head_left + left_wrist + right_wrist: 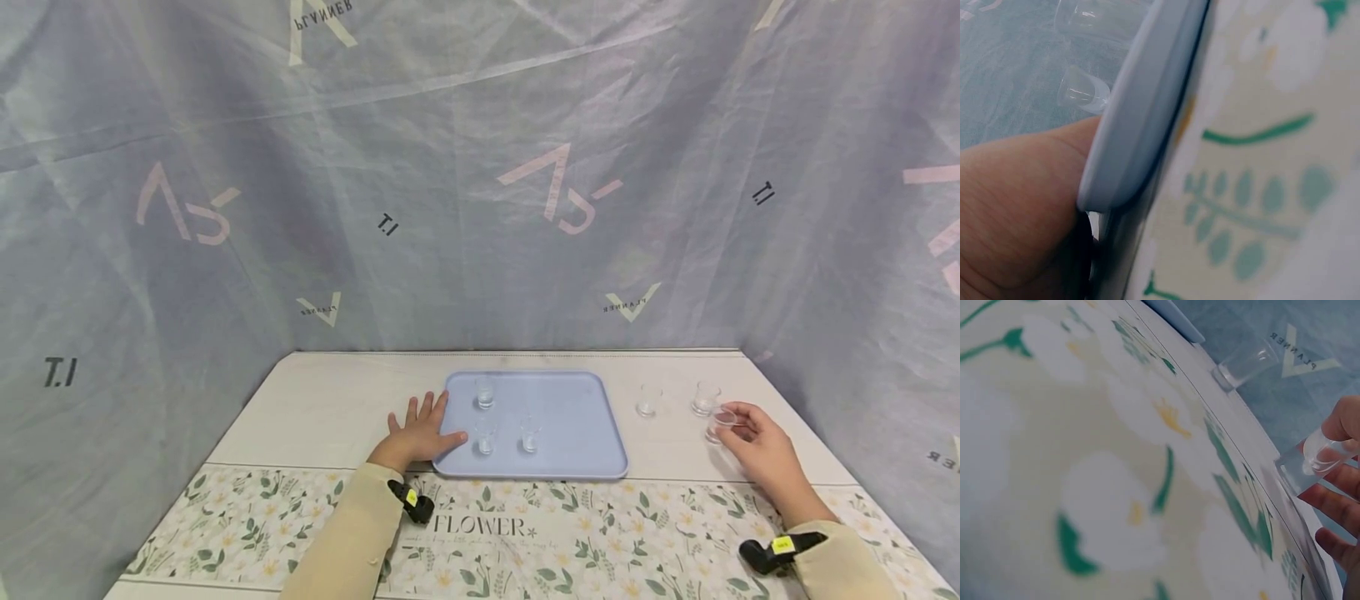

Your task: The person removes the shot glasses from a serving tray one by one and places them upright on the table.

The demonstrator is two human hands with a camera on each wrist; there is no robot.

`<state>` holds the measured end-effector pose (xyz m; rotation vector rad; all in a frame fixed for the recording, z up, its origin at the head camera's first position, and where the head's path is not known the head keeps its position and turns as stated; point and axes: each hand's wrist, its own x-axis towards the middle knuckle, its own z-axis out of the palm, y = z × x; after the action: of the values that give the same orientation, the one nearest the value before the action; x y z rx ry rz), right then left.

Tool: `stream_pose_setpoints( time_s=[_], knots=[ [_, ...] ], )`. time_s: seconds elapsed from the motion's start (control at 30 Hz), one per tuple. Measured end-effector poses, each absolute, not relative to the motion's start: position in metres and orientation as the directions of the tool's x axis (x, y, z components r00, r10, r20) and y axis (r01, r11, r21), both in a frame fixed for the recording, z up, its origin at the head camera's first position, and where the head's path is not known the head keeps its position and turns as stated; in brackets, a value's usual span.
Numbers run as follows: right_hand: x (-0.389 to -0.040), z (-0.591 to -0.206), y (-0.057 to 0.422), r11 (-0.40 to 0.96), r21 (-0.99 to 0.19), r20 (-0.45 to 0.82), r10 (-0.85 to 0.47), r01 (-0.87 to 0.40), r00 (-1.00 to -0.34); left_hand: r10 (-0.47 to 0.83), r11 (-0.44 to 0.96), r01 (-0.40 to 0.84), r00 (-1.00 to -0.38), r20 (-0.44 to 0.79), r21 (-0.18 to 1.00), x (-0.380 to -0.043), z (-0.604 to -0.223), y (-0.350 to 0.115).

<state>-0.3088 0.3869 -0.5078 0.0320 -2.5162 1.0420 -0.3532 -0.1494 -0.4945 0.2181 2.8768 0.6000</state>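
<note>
My left hand (pixel 418 433) lies spread at the left edge of a blue tray (pixel 573 425), its fingers straight and the thumb reaching over the rim. On the tray stand three small clear shot glasses: one glass (pixel 485 395) at the back left, another glass (pixel 486 442) near the thumb, and a third glass (pixel 530 439) beside that. To the right of the tray, my right hand (pixel 761 442) pinches a clear shot glass (pixel 1319 459) between thumb and fingers. Just behind it is another glass (pixel 703 400); a further glass (pixel 648 402) stands nearer the tray.
The white table (pixel 337 400) carries a floral strip (pixel 600 533) along its front, printed with the word FLOWER. Grey fabric (pixel 450 275) hangs around the back and both sides.
</note>
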Motion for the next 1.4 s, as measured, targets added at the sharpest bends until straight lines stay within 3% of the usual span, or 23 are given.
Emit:
stream_pose_setpoints(
  time_s=[0.47,1.0,1.4],
  knots=[
    [-0.307,-0.505,0.392,0.743,-0.664,0.314,0.166,-0.091,-0.935,0.183,0.911,0.102,-0.968,-0.171,0.399,-0.352,-0.493,-0.149],
    [-0.310,-0.498,0.387,0.733,-0.674,0.287,0.152,-0.087,-0.946,0.176,0.911,0.098,-0.971,-0.163,0.399,-0.359,-0.505,-0.151],
    [-0.322,-0.465,0.350,0.737,-0.659,0.426,0.205,-0.147,-0.881,0.166,0.920,0.085,-0.969,-0.183,0.383,-0.362,-0.508,-0.151]
  ],
)
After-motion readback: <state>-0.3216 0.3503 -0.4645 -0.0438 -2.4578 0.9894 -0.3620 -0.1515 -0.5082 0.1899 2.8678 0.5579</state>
